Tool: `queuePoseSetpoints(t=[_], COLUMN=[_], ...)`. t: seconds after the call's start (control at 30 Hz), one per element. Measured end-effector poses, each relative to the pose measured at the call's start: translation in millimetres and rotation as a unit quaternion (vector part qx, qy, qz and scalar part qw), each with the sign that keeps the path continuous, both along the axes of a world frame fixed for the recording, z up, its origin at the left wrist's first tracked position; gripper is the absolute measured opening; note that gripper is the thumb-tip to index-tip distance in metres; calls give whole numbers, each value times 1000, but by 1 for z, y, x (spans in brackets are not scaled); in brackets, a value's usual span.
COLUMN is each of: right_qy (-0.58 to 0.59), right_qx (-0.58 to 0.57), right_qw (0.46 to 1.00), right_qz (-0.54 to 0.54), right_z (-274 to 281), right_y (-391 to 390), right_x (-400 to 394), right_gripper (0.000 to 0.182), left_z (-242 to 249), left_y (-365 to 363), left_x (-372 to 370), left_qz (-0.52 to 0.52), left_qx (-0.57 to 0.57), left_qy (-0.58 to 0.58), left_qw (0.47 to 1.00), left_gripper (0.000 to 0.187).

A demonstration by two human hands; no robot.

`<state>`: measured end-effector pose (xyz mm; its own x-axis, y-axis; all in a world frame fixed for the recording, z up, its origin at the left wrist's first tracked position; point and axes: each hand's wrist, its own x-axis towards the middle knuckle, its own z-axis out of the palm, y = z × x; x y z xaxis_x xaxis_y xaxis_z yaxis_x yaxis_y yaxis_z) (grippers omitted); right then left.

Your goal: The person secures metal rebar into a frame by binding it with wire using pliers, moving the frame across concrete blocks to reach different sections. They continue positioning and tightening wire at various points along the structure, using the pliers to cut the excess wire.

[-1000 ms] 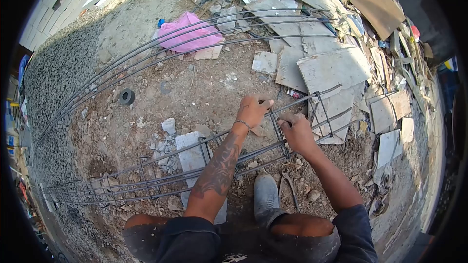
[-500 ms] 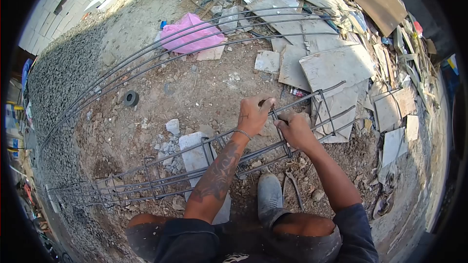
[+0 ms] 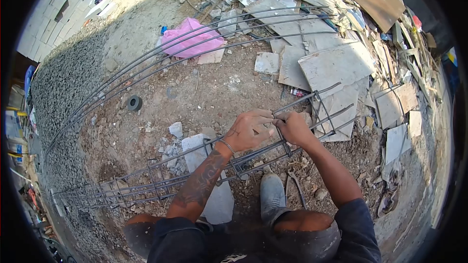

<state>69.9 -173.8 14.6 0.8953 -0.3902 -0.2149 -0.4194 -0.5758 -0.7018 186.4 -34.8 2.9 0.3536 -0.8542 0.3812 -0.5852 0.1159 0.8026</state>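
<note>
While right hand (image 3: 296,129) stays curled round rebar (image 3: 284,145), left hand (image 3: 247,131) lowered, half-open, grip unclear

Wide head-worn view, forward and down, left hand (image 3: 245,129) and right hand (image 3: 295,129) near

Ahead of me I note a pink plastic bag (image 3: 190,41) lying crumpled on the dirt (image 3: 219,90). Nearer sits a dark ring-shaped item (image 3: 138,103) (its material I cannot determine). Grey gravel (image 3: 63,87) spreads to my left, pale blocks (image 3: 48,25) beyond. To my right I record loose boards (image 3: 336,63) and a brown panel (image 3: 378,6).
</note>
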Motion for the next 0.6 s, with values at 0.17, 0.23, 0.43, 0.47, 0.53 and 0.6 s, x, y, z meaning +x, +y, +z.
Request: queuePoseSetpoints(t=[0.17,0.23,0.43,0.47,0.53,0.6], right_qy=[7,-1,5,-3,-15,-33], right_qx=[-13,-11,-23,-25,-24,-33], right_qw=[1000,1000,1000,1000,1000,999], right_qz=[17,20,12,6,1,14], right_z=[1,2,0,1,3,4], right_y=[-4,-4,-2,0,3,3], right_x=[2,1,3,2,2,1], right_gripper=[18,19,18,17,17,18], left_z=[-12,-7,-1,1,5,-6], left_y=[-8,-12,-33,-34,-36,-41], left_x=[8,12,1,-1,-3,15], left_qz=[52,98,146,145,147,75], left_qx=[98,246,435,438,495,493], left_qy=[21,119,-99,-100,-67,101], left_qw=[994,957,883,882,854,861], left_gripper=[35,41,43,43,37,34])
